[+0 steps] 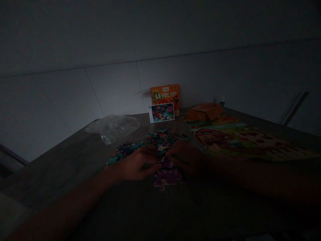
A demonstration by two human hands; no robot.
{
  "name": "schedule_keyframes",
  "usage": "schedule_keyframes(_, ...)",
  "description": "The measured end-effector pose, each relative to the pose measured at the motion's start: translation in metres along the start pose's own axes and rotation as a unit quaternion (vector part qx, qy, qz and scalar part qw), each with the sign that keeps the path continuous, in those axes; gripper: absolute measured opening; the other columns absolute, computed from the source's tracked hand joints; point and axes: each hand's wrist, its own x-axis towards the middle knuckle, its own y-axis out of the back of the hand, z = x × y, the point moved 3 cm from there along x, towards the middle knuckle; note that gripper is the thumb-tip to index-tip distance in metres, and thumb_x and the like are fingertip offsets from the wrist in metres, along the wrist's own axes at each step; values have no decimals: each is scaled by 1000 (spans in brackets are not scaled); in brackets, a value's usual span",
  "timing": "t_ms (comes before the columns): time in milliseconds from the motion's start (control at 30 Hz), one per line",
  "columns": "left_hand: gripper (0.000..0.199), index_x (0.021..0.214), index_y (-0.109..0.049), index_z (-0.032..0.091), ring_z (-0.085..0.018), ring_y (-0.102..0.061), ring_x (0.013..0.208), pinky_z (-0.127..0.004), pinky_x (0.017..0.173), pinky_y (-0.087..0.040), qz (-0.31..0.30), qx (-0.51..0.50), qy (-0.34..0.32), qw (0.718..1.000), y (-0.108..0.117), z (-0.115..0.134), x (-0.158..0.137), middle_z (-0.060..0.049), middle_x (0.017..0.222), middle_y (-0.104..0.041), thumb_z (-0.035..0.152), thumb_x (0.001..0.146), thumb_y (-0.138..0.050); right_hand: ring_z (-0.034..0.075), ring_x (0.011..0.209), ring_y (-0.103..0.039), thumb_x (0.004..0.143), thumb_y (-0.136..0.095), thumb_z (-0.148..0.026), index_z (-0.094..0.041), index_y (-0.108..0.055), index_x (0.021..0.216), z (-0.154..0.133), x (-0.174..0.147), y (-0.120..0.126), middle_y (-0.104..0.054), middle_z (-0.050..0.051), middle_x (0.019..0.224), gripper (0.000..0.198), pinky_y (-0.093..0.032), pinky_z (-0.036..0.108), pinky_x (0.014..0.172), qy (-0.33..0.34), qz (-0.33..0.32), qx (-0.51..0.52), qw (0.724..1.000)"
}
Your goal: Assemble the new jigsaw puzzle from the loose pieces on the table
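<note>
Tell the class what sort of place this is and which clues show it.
A dimly lit indoor room, possibly in a home: a table before a pale wall, with jigsaw pieces and an orange box on it.

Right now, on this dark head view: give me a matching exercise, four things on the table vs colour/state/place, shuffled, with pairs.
1. Nearest puzzle pieces
2. Picture card
3. Plastic bag
4. LEVEL UP! box

A. clear, crumpled
B. orange, upright
C. purple
D. white-bordered, in front of the box

Pairs: 1-C, 2-D, 3-A, 4-B
</note>
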Motion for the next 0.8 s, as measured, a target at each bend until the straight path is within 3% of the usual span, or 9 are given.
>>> schedule_keyframes(67, 29, 72, -56, 17, -16, -57, 74, -29, 74, -47, -17, -21, 23, 999, -2, -2, -2, -2, 70, -58, 22, 99, -50, 17, 88, -61, 98, -49, -15, -16, -57, 110, 0, 0, 0, -66, 7, 93, 15, -52, 31, 79, 7, -4, 4, 1000)
schedule_keyframes(167, 8, 95, -61, 17, -17, -61, 84, -29, 76, -49, 25, -18, 87, 996, 1, -7, -6, -5, 90, -65, 24, 93, -60, 18, 88, -59, 98, -48, -16, -15, -58, 108, 1, 1, -1, -65, 7, 91, 14, -51, 32, 81, 6, -25, 0, 1000)
schedule_keyframes(267, 11, 101, -59, 18, -17, -63, 88, -30, 79, -51, 46, -21, 100, 994, 3, -9, -8, -5, 98, -66, 22, 92, -61, 19, 92, -58, 97, -49, -17, -14, -57, 114, 1, 0, -3, -65, 9, 97, 18, -51, 36, 85, -1, -50, -1, 999)
schedule_keyframes(500, 20, 113, -63, 19, -19, -63, 95, -31, 82, -51, -2, -25, 70, 997, 0, -9, -7, -6, 101, -67, 18, 95, -56, 24, 104, -58, 92, -55, -18, -13, -51, 128, 4, -6, -6, -64, 14, 113, 36, -49, 42, 91, -43, -109, 27, 993)
schedule_keyframes(800, 29, 123, -64, 19, -22, -63, 96, -34, 85, -51, -24, -15, 73, 997, -2, -13, -6, -9, 103, -69, 17, 96, -54, 26, 109, -58, 88, -59, -22, -14, -50, 133, 13, -10, -11, -63, 15, 118, 46, -47, 46, 95, -113, -158, 38, 980)
